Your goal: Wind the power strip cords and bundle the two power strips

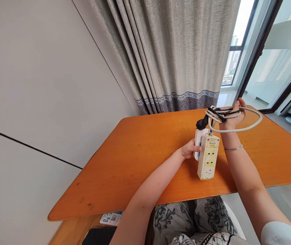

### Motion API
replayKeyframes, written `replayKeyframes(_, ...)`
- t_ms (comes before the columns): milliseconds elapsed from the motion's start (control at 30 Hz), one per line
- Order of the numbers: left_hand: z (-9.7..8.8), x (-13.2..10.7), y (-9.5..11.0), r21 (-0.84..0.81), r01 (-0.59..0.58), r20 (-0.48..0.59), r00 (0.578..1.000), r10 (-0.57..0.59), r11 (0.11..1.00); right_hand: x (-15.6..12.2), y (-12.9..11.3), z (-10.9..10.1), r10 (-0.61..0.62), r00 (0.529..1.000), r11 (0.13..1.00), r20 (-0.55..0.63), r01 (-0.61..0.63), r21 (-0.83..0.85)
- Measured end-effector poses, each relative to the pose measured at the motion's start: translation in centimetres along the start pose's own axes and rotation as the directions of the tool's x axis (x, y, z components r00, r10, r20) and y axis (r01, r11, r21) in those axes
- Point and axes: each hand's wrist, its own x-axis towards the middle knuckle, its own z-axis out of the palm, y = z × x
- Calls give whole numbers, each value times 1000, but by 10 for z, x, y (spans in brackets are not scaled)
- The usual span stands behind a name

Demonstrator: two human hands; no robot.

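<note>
Taking the cream power strip as the middle of our clock, we see it upright at the near right part of the orange table, its sockets facing us and yellow marks on its front. We cannot tell whether its lower end touches the tabletop.

At ten o'clock our left hand is closed around a white power strip, thumb across its front. That strip stands at eleven, just behind the cream one and partly hidden by it. A black plug sits at its top end.

Between one and two o'clock our right hand is raised, fingers half curled around loops of white cord and black cord; how firm the grip is, we cannot tell. The widest white loop swings out beyond the hand toward two. Below it, our wrist wears a silver bracelet.

Past the table's far edge, a grey curtain hangs toward eleven, with a window at one.
</note>
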Motion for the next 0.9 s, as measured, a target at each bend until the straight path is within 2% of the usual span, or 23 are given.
replayKeyframes(133,2,4,2,52,7,-83,997,-3,999,2,10,-1,63,997,998,-49,-62,15)
replayKeyframes(233,2,3,5,68,21,-184,983,-9,997,-1,14,-3,136,988,991,-74,-135,15)
replayKeyframes(367,-11,-10,17,45,26,-322,947,-10,999,-18,24,0,261,964,965,45,-259,-35)
replayKeyframes(433,-22,-22,27,79,43,-418,908,-6,996,-35,32,1,353,921,936,167,-344,-80)
replayKeyframes(467,-29,-28,32,100,59,-474,881,-4,993,-45,36,1,404,881,915,248,-390,-106)
replayKeyframes(533,-44,-43,43,156,94,-580,815,14,983,-67,45,-2,496,749,865,441,-472,-172)
replayKeyframes(633,-70,-68,57,265,161,-721,687,84,951,-98,57,-13,590,472,777,655,-552,-302)
replayKeyframes(700,-89,-85,64,296,202,-786,606,118,934,-114,65,-21,641,279,723,715,-532,-441)
replayKeyframes(733,-98,-94,67,296,212,-818,560,132,931,-119,68,-24,659,208,707,723,-500,-501)
replayKeyframes(767,-106,-103,69,293,212,-850,504,153,932,-123,72,-27,670,161,700,725,-463,-544)
replayKeyframes(800,-114,-111,72,291,197,-878,444,179,936,-126,75,-28,673,137,702,727,-431,-568)
replayKeyframes(900,-133,-127,83,311,124,-910,325,258,942,-128,83,-31,661,122,721,741,-380,-580)
